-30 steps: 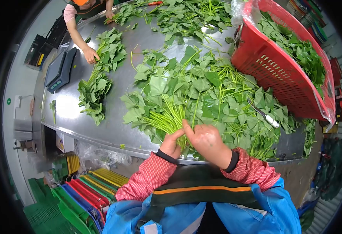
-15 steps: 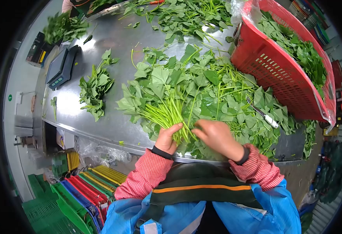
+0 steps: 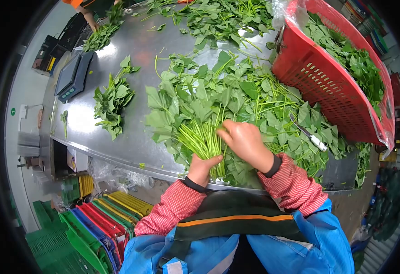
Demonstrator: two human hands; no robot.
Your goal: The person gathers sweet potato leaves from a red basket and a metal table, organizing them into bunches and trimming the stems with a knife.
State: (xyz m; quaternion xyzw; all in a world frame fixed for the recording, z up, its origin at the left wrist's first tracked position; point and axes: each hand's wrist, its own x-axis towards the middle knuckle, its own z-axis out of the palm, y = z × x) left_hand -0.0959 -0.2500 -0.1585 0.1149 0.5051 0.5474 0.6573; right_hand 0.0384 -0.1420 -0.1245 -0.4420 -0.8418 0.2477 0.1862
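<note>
My left hand [image 3: 202, 170] is closed around the lower stems of a bunch of leafy greens [image 3: 201, 139], thumb across the front. The leaves fan out up and to the left, over the metal table. Against the bunch's right side, my right hand [image 3: 244, 142] has its fingers curled in on leafy stems, the fingertips partly hidden. Loose leafy greens [image 3: 279, 130] lie in a wide pile beyond and to the right of both hands. A knife with a white handle [image 3: 317, 142] rests on that pile, right of my right hand.
A red plastic basket [image 3: 327, 91] of greens stands tilted at the right. On the metal table [image 3: 140, 109], a small bunch [image 3: 113, 105] lies left, near a scale [image 3: 73, 77]. A co-worker's hand [image 3: 93, 25] touches greens at the far left. Coloured crates [image 3: 101, 223] stand below left.
My right hand has moved up along the bunch, from the stem ends towards the leaves. My left hand has shifted slightly right and down. The co-worker's greens have come down to the table.
</note>
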